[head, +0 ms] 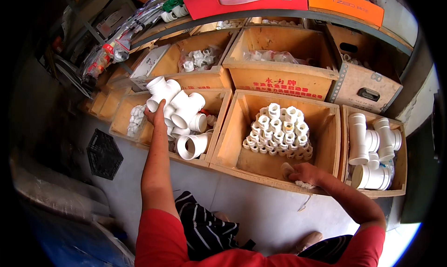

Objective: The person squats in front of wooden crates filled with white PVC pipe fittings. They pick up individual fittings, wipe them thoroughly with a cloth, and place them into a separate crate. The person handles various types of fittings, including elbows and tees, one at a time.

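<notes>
My left hand (pixel 156 114) grips a white plastic pipe tee (pixel 162 90) over the left wooden crate (pixel 188 163). Its thumb shows against the fitting; the other fingers are mostly hidden. More large white fittings lie right beside it, among them another branched fitting (pixel 187 109) and a wide-mouthed one (pixel 193 145). At the front wall of the middle wooden crate (pixel 223 148), my right hand (pixel 306 172) is closed around a pale cloth (pixel 304 185), part of which hangs over the rim. Inside that crate, small white pipe fittings (pixel 277 127) are stacked in rows.
A right-hand crate (pixel 400 176) holds large white tees (pixel 358 137). Behind stand more wooden boxes (pixel 279 80), under a metal shelf edge (pixel 272 14) carrying red (pixel 244 1) and orange cartons (pixel 344 5). A black plastic basket (pixel 104 155) is on the floor at left.
</notes>
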A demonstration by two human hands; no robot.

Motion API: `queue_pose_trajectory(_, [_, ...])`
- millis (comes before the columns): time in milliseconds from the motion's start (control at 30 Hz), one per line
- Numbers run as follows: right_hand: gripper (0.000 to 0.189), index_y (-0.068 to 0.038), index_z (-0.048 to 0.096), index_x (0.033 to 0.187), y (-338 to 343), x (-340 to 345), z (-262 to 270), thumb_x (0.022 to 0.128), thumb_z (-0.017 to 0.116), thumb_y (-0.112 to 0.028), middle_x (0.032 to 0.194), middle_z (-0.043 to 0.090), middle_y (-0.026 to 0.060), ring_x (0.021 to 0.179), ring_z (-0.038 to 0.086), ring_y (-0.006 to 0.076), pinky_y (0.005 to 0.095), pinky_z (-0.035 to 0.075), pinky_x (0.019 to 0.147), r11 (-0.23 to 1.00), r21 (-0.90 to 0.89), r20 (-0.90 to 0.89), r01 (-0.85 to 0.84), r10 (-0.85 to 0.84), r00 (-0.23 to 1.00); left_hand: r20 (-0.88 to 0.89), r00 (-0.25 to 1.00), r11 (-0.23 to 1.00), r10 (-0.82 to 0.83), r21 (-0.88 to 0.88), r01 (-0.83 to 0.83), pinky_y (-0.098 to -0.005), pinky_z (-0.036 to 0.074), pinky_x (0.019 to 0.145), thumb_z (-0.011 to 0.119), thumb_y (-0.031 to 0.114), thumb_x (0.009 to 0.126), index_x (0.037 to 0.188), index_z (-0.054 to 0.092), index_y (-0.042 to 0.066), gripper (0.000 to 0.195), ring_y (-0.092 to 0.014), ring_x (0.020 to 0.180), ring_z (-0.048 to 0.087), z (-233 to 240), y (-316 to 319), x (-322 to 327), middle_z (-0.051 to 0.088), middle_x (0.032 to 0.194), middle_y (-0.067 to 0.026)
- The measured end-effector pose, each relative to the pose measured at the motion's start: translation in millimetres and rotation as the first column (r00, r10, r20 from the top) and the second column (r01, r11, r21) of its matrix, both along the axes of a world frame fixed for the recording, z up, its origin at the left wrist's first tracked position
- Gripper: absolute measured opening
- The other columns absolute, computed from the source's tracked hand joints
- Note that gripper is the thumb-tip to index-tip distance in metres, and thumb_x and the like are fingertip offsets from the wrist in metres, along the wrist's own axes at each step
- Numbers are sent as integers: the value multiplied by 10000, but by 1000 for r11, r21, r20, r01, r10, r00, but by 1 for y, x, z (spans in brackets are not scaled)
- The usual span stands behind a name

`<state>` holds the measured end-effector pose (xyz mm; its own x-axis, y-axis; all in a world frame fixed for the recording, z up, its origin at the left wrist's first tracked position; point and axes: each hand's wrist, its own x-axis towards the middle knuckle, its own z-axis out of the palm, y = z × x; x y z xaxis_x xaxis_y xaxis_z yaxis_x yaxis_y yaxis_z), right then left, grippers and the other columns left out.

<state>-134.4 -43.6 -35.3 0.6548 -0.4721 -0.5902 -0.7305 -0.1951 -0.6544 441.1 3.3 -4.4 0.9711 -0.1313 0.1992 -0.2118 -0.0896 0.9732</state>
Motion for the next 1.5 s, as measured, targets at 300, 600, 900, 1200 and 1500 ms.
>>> queue_pose_trajectory(300, [374,8,638,1057,-4,-1,-25,811,619,-273,920,675,120,869,611,176,323,469,827,999,-35,90,-8,11,996,144,975,965,167,-229,-131,-424,457,941,893,356,516,1237,373,-58,981,-321,1089,482,17,-10,-12,380,1226,-221])
queue_pose_trajectory(600, [309,8,641,1054,-5,-6,-9,875,631,-244,865,647,42,811,571,122,296,477,742,985,-110,91,136,-126,988,156,979,937,130,-342,-70,-420,458,929,866,319,564,1244,351,-38,924,-324,1059,509,63,-38,-79,412,1202,-212])
queue_pose_trajectory(900, [339,32,597,1084,-8,42,82,924,544,-261,960,643,49,888,589,140,285,463,821,883,158,571,441,-446,689,299,937,902,-181,-329,279,-387,428,923,844,234,628,1227,344,18,809,-243,1072,481,86,-65,-152,433,1187,-149])
queue_pose_trajectory(1200, [344,-63,560,1107,-48,72,191,931,561,-359,987,618,40,859,599,133,255,491,686,638,409,819,652,-572,46,355,830,724,-430,-414,552,-420,440,881,832,277,586,1190,345,50,808,-282,1027,506,108,-74,-218,456,1130,-159])
queue_pose_trajectory(1500, [848,35,277,1442,-40,115,172,911,449,-603,1473,319,178,1370,305,268,370,263,1101,669,-42,912,742,-278,302,336,709,615,-620,-352,705,-400,428,918,826,285,622,1192,361,43,775,-253,1077,492,129,-66,-294,459,1154,-152])
